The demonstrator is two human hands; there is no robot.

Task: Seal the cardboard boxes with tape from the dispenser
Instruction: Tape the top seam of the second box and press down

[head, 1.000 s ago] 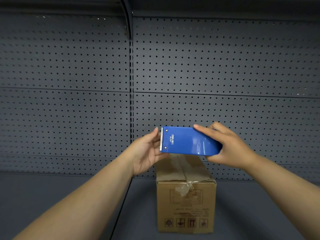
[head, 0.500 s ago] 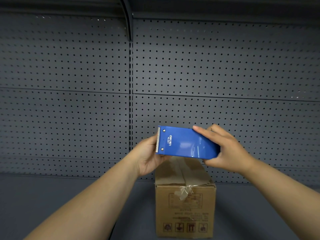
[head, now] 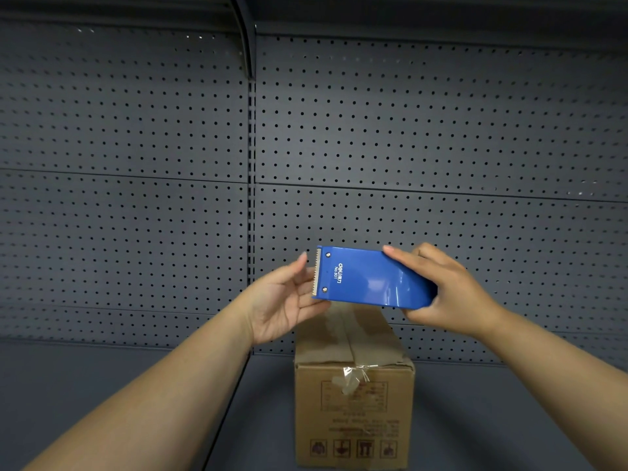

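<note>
Grey pegboard panels [head: 441, 130] fill the wall behind a dark shelf [head: 102, 385], and we hold our work just in front of them.

Our right hand [head: 452, 294] grips the rounded rear end of the blue tape dispenser [head: 367, 278], fingers wrapped over its top and thumb beneath. Our left hand [head: 282, 297] is loose, palm up, fingertips touching the toothed cutter [head: 317, 271] at the dispenser's nine o'clock end; whether it pinches a tape end, we cannot tell.

Half a second ago the left hand cupped under the cutter end; now its fingers have spread and slid out toward nine o'clock, and the dispenser has tipped slightly, cutter end higher. We read this as feeling for the loose tape end, so no strip is drawn yet.

Below, at six o'clock from the dispenser and apart from it, the cardboard box [head: 353, 402] stands on the shelf, its top flaps folded shut, with crumpled clear tape [head: 353, 373] at the front edge of the seam. Compared with a second ago the box is unmoved in place; sealing has not begun.
</note>
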